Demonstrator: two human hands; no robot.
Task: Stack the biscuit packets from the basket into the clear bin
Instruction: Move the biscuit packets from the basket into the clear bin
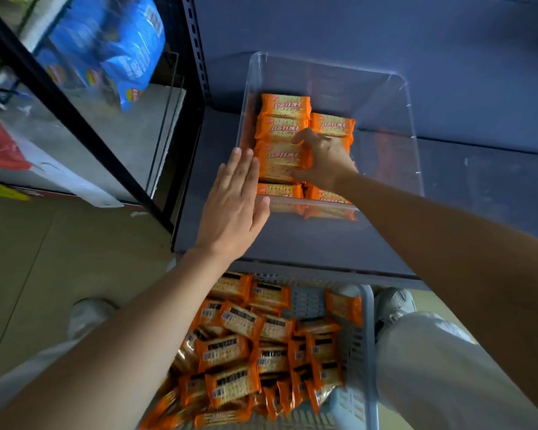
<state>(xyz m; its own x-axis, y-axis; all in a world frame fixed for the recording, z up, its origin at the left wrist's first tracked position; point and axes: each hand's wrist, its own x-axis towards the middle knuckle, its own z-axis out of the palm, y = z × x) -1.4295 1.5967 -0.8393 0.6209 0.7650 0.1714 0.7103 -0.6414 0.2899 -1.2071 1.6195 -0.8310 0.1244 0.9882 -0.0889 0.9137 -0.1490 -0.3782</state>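
Right hand [320,164] is closed around an orange packet [281,159] inside the clear bin [413,141], centre frame; left hand [233,203] is held flat against its wall. Two short rows are laid; many packets are left in the basket [365,352] below.

2 bare forearms, no sleeves; light grey trousers [441,367]; pale grey mesh sneakers [395,302].
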